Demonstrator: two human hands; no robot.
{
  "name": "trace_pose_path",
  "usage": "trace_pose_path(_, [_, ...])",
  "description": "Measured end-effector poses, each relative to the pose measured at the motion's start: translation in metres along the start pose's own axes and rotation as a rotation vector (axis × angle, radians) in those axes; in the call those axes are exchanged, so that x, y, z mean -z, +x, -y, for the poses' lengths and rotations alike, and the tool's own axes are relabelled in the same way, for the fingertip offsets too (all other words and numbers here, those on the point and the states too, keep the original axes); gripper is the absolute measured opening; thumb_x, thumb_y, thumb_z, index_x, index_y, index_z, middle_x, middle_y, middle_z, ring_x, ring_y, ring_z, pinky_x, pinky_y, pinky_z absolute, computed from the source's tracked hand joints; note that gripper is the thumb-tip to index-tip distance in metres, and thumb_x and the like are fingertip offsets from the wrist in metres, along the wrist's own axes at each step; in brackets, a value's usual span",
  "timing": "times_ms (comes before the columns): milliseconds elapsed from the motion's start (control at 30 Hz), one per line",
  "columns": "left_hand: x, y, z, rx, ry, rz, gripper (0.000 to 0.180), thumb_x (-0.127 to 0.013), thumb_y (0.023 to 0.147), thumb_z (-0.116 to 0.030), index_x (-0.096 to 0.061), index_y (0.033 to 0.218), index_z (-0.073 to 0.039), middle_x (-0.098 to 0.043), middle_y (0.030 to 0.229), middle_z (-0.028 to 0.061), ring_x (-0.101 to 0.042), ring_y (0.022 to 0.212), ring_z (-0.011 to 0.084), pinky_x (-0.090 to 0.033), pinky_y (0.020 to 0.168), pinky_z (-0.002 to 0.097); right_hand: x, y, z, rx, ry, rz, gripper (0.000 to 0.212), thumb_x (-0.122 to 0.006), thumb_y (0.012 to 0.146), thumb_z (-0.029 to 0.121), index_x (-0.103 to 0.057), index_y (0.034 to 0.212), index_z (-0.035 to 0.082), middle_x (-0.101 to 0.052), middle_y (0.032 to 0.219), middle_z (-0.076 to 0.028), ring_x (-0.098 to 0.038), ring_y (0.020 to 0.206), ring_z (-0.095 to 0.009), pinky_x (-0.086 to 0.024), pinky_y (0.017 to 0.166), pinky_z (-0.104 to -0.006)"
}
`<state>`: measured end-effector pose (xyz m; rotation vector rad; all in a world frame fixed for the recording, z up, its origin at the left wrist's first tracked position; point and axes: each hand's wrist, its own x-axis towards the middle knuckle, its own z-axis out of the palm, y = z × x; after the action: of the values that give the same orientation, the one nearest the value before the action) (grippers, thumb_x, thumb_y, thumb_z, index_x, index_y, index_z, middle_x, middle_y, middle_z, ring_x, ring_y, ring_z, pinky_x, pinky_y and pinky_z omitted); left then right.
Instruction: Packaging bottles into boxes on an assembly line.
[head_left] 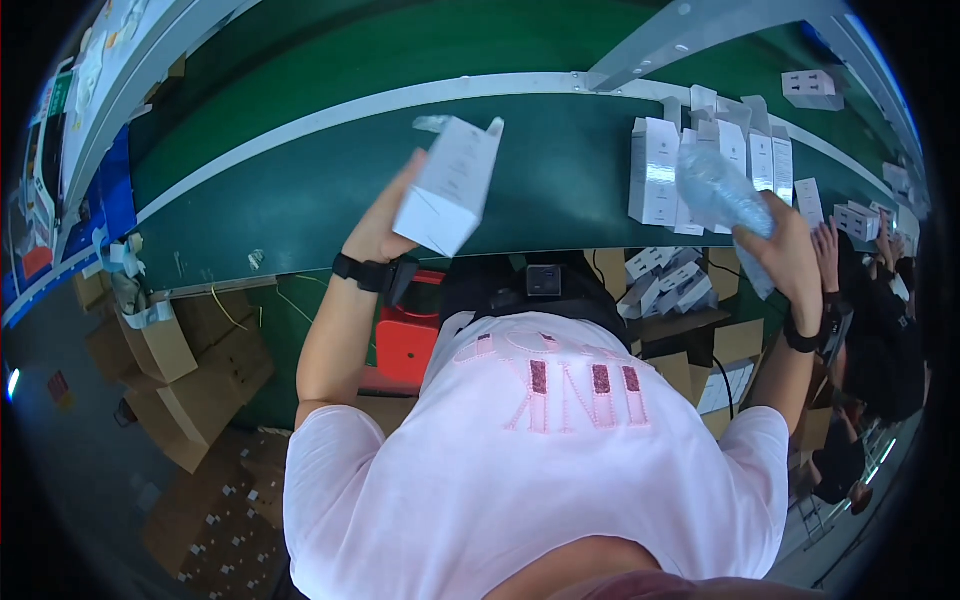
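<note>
A white box [447, 190] is gripped by the left hand [388, 215], whose fingers are partly hidden by it; the box is held tilted above the worktop [300, 190], with a flap [496, 128] standing out at its far end. Whether anything lies inside cannot be told. A bubble-wrapped bundle [718, 185] is grasped by the right hand [778, 245] near the worktop's front edge, overlapping in view a row of upright white cartons [655, 170]. For this handling, the box is best steadied by its side walls with light pressure, so that what looks like thin card is not dented. The wrap is best held gathered under the thumb, so that no loose end is trailed. The cartons should not be brushed by the bundle, and room should be left for a co-worker's hand [826, 255] just beside the right one.
</note>
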<state>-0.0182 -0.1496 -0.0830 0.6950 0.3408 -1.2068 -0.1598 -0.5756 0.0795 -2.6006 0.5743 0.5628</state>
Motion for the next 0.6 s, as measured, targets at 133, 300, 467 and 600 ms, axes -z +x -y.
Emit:
trace_pose_path(133, [0.037,-0.002,0.011,0.018,0.645,-0.199,0.08,-0.076,0.08,-0.029,-0.034,0.141,-0.001,-0.055,0.129,0.0121,-0.056,0.115,0.0216,-0.045,0.097,0.0333,-0.03,-0.007,0.051,0.057,-0.02,-0.053,0.044,-0.068,0.071,0.017,-0.059,0.106,-0.006,-0.064,0.088,-0.024,-0.065,0.081,-0.034,-0.049,0.076,-0.0363])
trace_pose_path(300, [0.108,0.013,0.031,-0.312,1.393,-0.265,0.113,-0.089,0.06,-0.031,-0.022,0.144,0.004,-0.042,0.138,0.0244,-0.043,0.128,0.0346,-0.036,0.106,0.0406,-0.049,-0.003,0.135,0.128,0.036,-0.089,0.042,-0.069,0.072,0.019,-0.058,0.106,-0.003,-0.064,0.087,-0.024,-0.065,0.08,-0.036,-0.049,0.074,-0.0373])
trace_pose_path(467, [0.036,-0.02,0.017,-0.94,1.474,-0.435,0.124,-0.089,0.056,-0.041,-0.016,0.147,0.002,-0.021,0.148,0.0305,-0.021,0.137,0.0473,-0.024,0.112,0.0478,-0.06,0.003,0.187,0.382,-0.044,-0.168,0.045,-0.073,0.067,0.019,-0.063,0.104,-0.005,-0.063,0.089,-0.02,-0.061,0.083,-0.034,-0.047,0.077,-0.0376])
trace_pose_path(600, [-0.033,-0.068,-0.017,-1.191,1.639,-0.212,0.102,-0.087,0.059,-0.036,-0.037,0.142,-0.007,-0.036,0.143,0.023,-0.033,0.132,0.0442,-0.031,0.108,0.0469,-0.059,0.004,0.247,0.378,0.125,0.257,0.058,-0.079,0.064,0.026,-0.062,0.111,-0.002,-0.062,0.105,-0.017,-0.06,0.092,-0.026,-0.046,0.083,-0.0351])
